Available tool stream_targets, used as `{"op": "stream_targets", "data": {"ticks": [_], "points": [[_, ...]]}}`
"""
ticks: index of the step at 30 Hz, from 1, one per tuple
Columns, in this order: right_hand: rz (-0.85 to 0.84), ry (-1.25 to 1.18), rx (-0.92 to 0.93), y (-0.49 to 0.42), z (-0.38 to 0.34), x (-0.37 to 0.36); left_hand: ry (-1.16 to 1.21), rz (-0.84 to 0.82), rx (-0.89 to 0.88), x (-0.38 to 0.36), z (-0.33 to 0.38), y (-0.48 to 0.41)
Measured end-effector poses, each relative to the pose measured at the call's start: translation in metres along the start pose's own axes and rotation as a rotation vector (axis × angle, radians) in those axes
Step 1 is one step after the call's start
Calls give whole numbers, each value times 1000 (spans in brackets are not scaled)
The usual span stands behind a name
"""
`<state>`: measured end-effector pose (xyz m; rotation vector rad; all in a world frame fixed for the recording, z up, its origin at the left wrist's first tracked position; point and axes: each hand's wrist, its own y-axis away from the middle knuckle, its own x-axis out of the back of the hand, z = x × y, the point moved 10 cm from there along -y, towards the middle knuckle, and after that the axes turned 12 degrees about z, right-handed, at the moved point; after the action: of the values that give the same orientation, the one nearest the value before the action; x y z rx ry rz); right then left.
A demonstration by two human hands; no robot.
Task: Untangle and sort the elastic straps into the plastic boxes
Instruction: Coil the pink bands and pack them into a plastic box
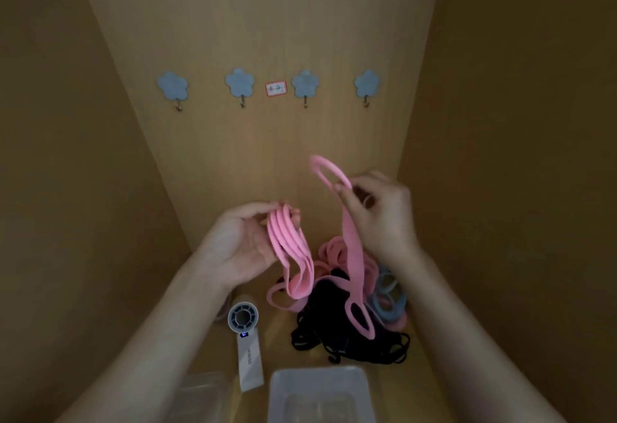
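Note:
My left hand (243,242) grips a bunch of several pink elastic straps (290,249) by their looped ends, and the rest of them hangs down. My right hand (377,212) pinches one long pink strap (352,242) near its top loop and holds it up. Its lower loop dangles over the pile. Under both hands lies a tangle of black straps (337,329), more pink straps (334,252) and some blue straps (389,295). A clear plastic box (277,389) stands at the near edge in the middle. A second clear box (200,392) sits to its left.
A white handheld fan (247,342) lies left of the pile. Wooden walls close in the shelf on the left, right and back. Several blue flower-shaped hooks (239,83) and a small red-edged label (276,88) are on the back wall.

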<state>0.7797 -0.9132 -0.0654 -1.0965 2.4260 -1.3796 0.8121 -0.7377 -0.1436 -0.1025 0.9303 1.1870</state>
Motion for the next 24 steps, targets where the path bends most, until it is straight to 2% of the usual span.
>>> {"op": "stream_targets", "data": {"ticks": [6, 9, 13, 16, 19, 21, 24], "points": [[5, 152, 298, 42, -42, -16, -39, 44, -3, -14, 9, -1], [22, 208, 331, 48, -44, -17, -80, 37, -3, -21, 9, 3], [-20, 161, 311, 54, -42, -20, -206, 26, -64, -29, 11, 8], [-86, 37, 155, 56, -30, -22, -219, 48, -69, -32, 15, 9], [-216, -137, -168, 66, 1, -30, -222, 66, -67, -38, 19, 11], [-376, -201, -417, 90, 38, -46, -216, 55, -88, -45, 28, 13], [-631, -202, -570, 135, 77, -71, -208, 16, -92, -60, 41, 15]]}}
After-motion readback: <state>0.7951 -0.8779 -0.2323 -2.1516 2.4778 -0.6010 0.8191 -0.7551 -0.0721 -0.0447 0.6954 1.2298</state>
